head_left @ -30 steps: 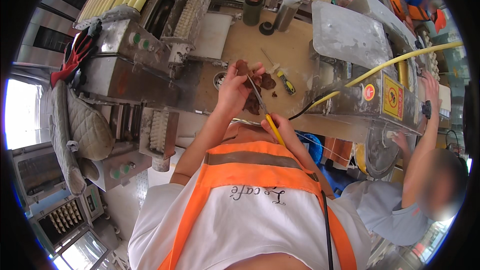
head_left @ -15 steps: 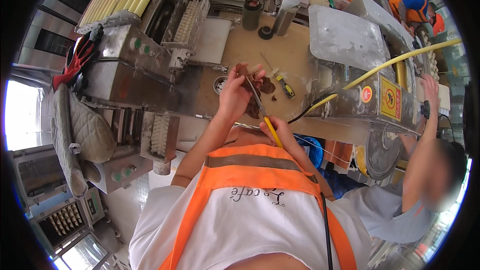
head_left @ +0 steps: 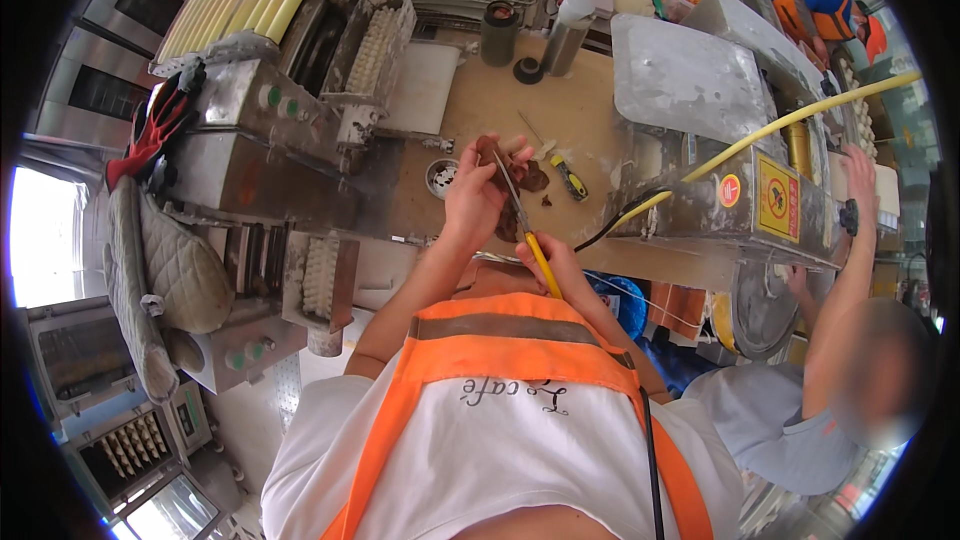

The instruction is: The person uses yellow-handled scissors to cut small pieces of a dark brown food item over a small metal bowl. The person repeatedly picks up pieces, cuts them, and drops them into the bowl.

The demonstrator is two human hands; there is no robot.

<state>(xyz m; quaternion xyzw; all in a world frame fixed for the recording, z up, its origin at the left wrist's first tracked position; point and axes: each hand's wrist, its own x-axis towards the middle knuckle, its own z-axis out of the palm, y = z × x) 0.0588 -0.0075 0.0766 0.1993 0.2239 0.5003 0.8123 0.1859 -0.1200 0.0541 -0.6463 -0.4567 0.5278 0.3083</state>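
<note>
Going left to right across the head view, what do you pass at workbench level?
Red glove → round metal dish → left hand → yellow-handled scissors → small yellow tool → yellow hose → another person's hand.

right hand [head_left: 558, 262] grip: partly hidden | brown piece [head_left: 497, 155]: kind unclear

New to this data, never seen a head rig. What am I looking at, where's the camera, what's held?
There is no robot: one fisheye camera on a person's head looks down, so edges curve. The orange-and-white vest at the bottom is the wearer's own. The left hand holds a brown piece over the wooden table. The right hand grips yellow-handled scissors, blades at that piece. A small yellow tool and brown scraps lie on the table, steel machines at both sides. A co-worker stands at right.
</note>
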